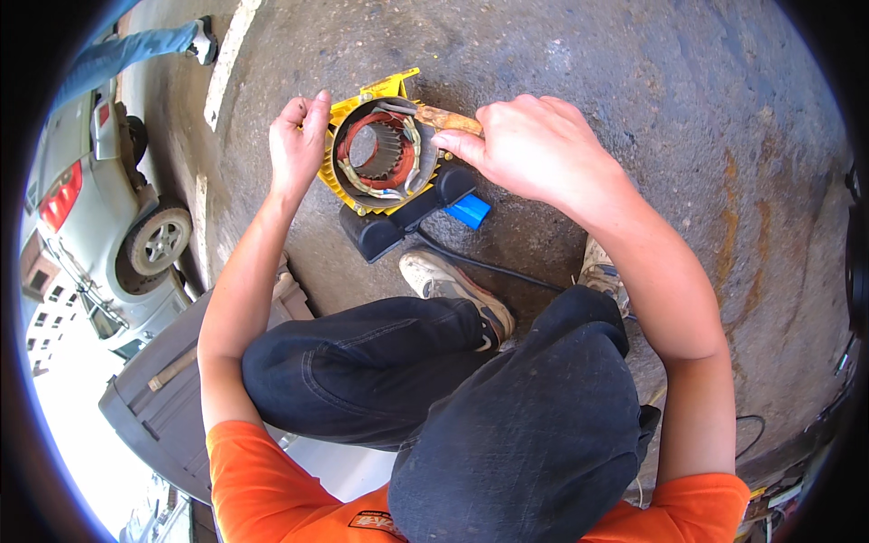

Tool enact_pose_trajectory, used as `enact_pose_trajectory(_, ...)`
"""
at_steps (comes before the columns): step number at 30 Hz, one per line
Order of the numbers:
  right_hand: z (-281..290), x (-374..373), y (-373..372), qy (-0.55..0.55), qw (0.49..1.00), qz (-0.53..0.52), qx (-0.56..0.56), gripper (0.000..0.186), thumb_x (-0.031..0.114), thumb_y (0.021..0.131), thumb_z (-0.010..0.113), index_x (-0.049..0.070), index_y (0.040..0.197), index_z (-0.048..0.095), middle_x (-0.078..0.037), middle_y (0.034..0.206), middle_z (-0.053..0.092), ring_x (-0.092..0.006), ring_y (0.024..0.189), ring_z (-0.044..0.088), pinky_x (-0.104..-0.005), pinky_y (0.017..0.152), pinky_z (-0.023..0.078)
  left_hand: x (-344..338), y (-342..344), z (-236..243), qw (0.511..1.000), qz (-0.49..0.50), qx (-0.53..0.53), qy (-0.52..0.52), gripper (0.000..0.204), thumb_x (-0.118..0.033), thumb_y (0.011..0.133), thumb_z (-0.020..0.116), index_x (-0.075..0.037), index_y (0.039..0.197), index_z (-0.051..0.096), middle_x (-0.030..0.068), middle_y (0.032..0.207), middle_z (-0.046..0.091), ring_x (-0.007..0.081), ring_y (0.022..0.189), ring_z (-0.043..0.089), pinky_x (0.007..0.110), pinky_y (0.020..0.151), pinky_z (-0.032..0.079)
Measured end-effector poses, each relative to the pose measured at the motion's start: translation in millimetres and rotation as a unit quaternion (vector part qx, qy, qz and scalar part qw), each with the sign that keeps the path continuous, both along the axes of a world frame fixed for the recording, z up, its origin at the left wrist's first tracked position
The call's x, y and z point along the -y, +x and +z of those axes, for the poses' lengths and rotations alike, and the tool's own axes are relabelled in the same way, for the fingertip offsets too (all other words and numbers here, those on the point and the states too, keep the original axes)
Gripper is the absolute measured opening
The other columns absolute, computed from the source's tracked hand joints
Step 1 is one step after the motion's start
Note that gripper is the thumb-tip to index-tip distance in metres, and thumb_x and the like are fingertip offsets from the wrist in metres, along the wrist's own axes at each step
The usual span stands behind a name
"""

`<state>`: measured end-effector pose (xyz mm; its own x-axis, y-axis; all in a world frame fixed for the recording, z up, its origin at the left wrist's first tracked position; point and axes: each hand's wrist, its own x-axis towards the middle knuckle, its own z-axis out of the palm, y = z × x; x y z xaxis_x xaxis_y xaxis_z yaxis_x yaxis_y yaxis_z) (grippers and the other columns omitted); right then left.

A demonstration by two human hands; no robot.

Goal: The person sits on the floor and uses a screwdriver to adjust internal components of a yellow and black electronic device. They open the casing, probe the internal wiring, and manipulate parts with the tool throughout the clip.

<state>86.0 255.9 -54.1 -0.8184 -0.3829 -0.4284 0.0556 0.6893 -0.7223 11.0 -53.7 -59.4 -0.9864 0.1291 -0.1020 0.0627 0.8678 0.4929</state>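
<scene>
A yellow finned motor housing (337, 181) stands on the ground in front of me, its round open end facing up. Inside it sit a reddish copper winding (347, 142) bound with pale cord and a slotted steel core (387, 149). My left hand (299, 145) is closed on the housing's left rim, thumb up. In my right hand (534, 145) is a wooden-handled tool (449, 119), gripped with the thumb along it. Its greyish end reaches over the upper right of the winding; the exact tip is hard to make out.
Black feet (373, 237) and a black cable (489, 264) join the housing's near side, beside a blue piece (469, 211). My shoes (457, 294) are close by. A grey plastic case (172, 421) bearing a wooden handle, a parked silver car (100, 208) and another person's leg (136, 54) are leftward.
</scene>
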Motion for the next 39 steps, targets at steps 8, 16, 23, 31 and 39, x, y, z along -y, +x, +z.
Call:
enact_pose_trajectory(8,3.9,13.3,-1.9,-0.029,0.999,0.014,-0.042,0.06,0.056,0.095,0.054,0.001,0.085,0.075,-0.021,0.079,0.072,-0.0357,0.08,0.073,-0.045,0.075,0.056,-1.0,-3.1,-3.2,1.0,-0.001,-0.003,-0.009,0.042,-0.033,0.098,0.066,0.0,0.072,0.059,-0.0013,0.062,0.053,0.0056,0.064,0.044,0.027,0.056,0.042)
enact_pose_trajectory(16,5.1,11.0,11.7,-0.082,0.995,0.058,-0.012,0.064,0.059,0.096,0.052,0.0,0.084,0.073,-0.02,0.071,0.069,-0.0373,0.074,0.071,-0.0471,0.074,0.056,-3.0,-2.0,-0.8,1.0,0.005,0.004,-0.016,0.042,-0.034,0.098,0.066,0.0,0.073,0.06,-0.0006,0.062,0.054,0.006,0.063,0.045,0.028,0.056,0.042)
enact_pose_trajectory(23,-4.0,4.2,13.1,-0.045,0.999,-0.009,-0.014,0.066,0.06,0.096,0.05,0.0,0.082,0.074,-0.022,0.074,0.07,-0.0387,0.078,0.071,-0.0472,0.075,0.056,-2.5,-2.5,-1.5,1.0,0.006,0.004,-0.016,0.042,-0.035,0.098,0.066,-0.001,0.074,0.06,-0.0011,0.063,0.055,0.0059,0.063,0.045,0.027,0.056,0.042)
enact_pose_trajectory(31,-6.5,6.8,21.9,-0.082,0.996,0.016,0.034,0.067,0.061,0.096,0.049,-0.001,0.085,0.074,-0.022,0.074,0.07,-0.0389,0.077,0.071,-0.0488,0.075,0.055,-0.3,-2.6,-1.2,1.0,0.003,0.01,-0.015,0.041,-0.034,0.098,0.066,-0.001,0.074,0.06,-0.0025,0.063,0.054,0.0052,0.063,0.044,0.027,0.056,0.041)
enact_pose_trajectory(39,-3.9,12.3,21.8,-0.089,0.996,-0.003,0.021,0.065,0.058,0.097,0.05,-0.001,0.085,0.074,-0.022,0.073,0.07,-0.0377,0.076,0.071,-0.0476,0.075,0.055,0.2,-2.7,-0.9,1.0,0.008,0.024,-0.017,0.043,-0.036,0.1,0.063,-0.002,0.075,0.063,-0.0031,0.066,0.057,0.0047,0.066,0.046,0.025,0.06,0.04)
